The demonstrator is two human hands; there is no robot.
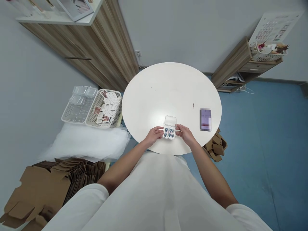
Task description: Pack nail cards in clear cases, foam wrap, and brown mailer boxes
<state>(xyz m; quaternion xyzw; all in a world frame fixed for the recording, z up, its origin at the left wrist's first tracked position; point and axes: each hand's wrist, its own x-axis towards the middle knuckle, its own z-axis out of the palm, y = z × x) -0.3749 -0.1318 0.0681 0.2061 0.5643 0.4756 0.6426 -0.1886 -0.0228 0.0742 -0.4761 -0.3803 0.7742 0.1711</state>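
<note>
Between my two hands is a small clear plastic case (169, 137) with its lid (170, 120) raised on the far side. Inside it, on a white card, lie several dark green and pale press-on nails (169, 130) in two rows. The fingers of my left hand (154, 136) close on the case's left edge. My right hand (185, 134) grips the right edge, its fingertips near the lid's hinge. Both hands are low over the near part of the round white table (166, 86).
A blurred purple item (205, 119) lies at the table's right. To the left stand a basket of printed cards (106, 108), a basket of clear cases (79, 104), white foam sheets (89, 142) and flattened cardboard boxes (45, 186). Small cardboard boxes (216, 146) sit below the table's right edge.
</note>
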